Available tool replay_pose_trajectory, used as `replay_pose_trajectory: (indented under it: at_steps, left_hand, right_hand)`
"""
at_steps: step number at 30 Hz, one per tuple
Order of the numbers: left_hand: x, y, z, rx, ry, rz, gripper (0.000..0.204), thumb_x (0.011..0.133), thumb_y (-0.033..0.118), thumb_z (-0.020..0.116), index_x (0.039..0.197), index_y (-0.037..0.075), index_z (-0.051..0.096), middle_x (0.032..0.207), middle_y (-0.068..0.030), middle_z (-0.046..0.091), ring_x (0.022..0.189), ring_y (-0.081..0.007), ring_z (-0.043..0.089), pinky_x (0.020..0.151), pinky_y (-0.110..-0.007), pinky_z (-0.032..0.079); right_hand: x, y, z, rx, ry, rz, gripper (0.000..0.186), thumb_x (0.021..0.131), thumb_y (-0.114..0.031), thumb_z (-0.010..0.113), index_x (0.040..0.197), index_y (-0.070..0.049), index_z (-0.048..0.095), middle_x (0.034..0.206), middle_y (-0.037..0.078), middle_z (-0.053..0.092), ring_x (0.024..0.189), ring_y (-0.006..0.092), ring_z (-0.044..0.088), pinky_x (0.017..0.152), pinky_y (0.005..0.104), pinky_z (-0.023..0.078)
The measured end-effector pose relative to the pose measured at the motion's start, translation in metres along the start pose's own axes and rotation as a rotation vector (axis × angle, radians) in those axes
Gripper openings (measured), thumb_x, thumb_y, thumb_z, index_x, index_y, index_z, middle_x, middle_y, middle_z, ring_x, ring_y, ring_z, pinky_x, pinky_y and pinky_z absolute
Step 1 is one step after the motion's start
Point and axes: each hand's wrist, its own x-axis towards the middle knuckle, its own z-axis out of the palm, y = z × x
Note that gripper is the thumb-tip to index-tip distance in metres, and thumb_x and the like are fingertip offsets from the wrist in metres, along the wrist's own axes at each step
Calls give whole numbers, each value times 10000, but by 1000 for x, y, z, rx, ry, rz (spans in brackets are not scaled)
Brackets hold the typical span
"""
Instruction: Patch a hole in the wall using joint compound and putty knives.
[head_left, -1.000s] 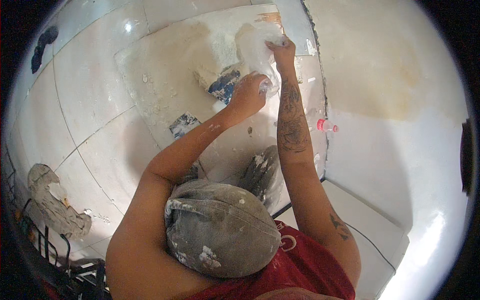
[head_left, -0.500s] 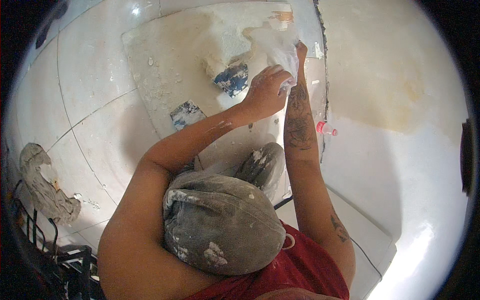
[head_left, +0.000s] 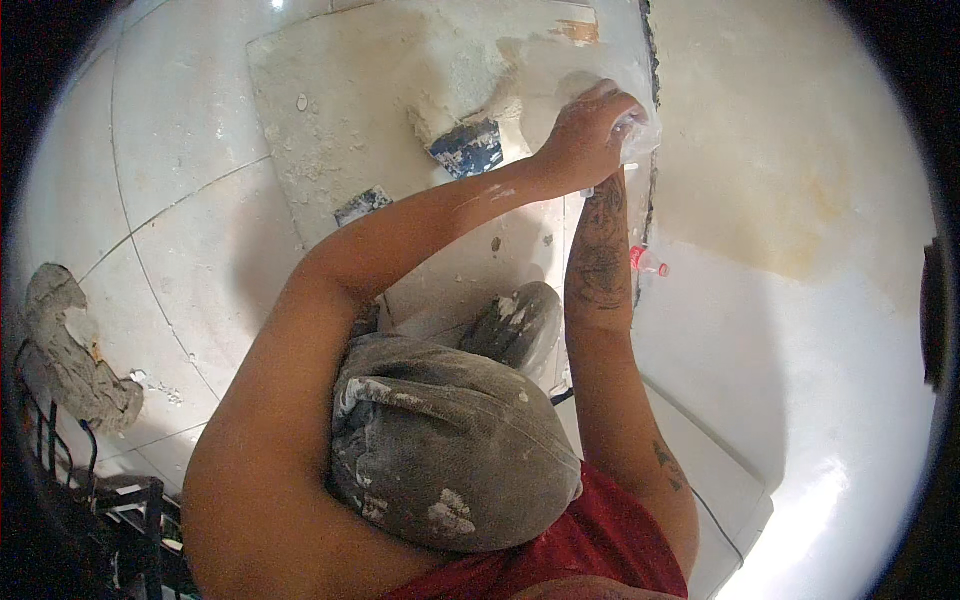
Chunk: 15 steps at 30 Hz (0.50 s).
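So the person is crouching over a tiled floor (head_left: 170, 130), and both arms are reaching toward the far edge of a big board (head_left: 330, 110) that is lying smeared with pale plaster. The left hand (head_left: 585, 140) is sitting on top of a crumpled clear plastic bag (head_left: 640, 125), fingers curled together and clamped on it, right at the board's far right corner beside the dark seam (head_left: 652, 190) where floor meets wall. The right hand is tucked underneath the left one and the bag, so I can't tell whether its fingers are apart or closed; only the tattooed forearm (head_left: 600, 250) is showing.

What's worrying me:

- The bag is looking thin and floppy. Squeezing it that hard from the top could be splitting it or popping it out of the grip, dumping whatever is inside over the corner instead of onto the board.
- It's hanging right over that seam, so any spill is probably running into the gap.
- A blue-handled trowel (head_left: 465, 148) is lying half buried in the plaster heap just beside the left wrist. An elbow swing could be knocking it off the pile.
- A small red-capped bottle (head_left: 645, 262) is lying near the right forearm, easy to nudge.
- The knee in dusty grey trousers (head_left: 450, 440) is sitting close to the board's near edge, so a shift of weight might be tipping it.
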Motion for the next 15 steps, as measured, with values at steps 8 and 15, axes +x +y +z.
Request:
replay_pose_trajectory:
  at_steps: [8,15]
  left_hand:
    - [-3,-20,0,132,-77,-122,239,661,5,510,896,45,526,889,-144,486,867,-331,498,749,-418,403]
    - [-19,-20,-11,345,-269,-121,370,666,75,558,1027,59,480,1064,-160,477,994,-339,453,838,-420,381]
  right_hand:
    - [-2,5,-8,-2,-17,-5,276,613,-49,648,869,19,571,786,84,593,709,163,543,669,287,440]
    - [-6,5,-12,13,-25,3,271,611,-54,647,862,17,574,785,84,592,714,163,542,671,287,438]
